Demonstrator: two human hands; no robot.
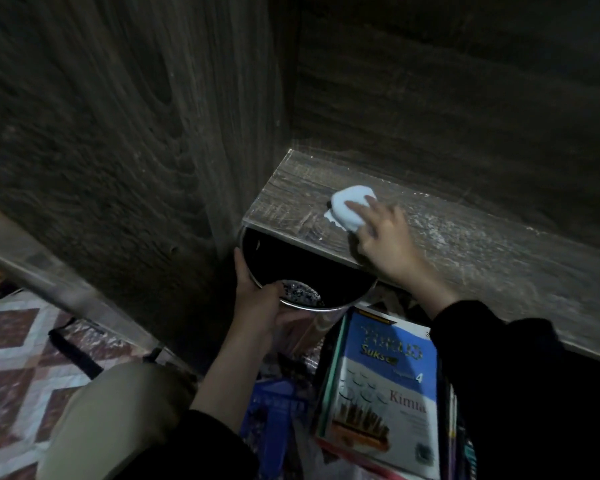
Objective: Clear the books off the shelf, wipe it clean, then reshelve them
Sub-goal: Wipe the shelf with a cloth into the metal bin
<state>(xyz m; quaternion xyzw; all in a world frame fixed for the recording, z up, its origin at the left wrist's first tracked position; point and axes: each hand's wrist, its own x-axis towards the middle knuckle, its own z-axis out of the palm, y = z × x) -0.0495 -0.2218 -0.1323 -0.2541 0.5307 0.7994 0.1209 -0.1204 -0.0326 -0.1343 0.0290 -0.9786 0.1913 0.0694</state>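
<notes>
Two hands are busy at the dusty wooden shelf [482, 251]: the right hand [392, 244] curls its fingers over a white cloth [350, 206] and presses it onto the board near the left end. The left hand [260, 306] grips the metal rim of a round black bin [326, 308], thumb inside, held just under the shelf's front edge. Books [381, 386] lie stacked below the shelf, a blue-and-white one on top, with the person's knee [118, 410] and a patterned mat [14, 341] to the left.
</notes>
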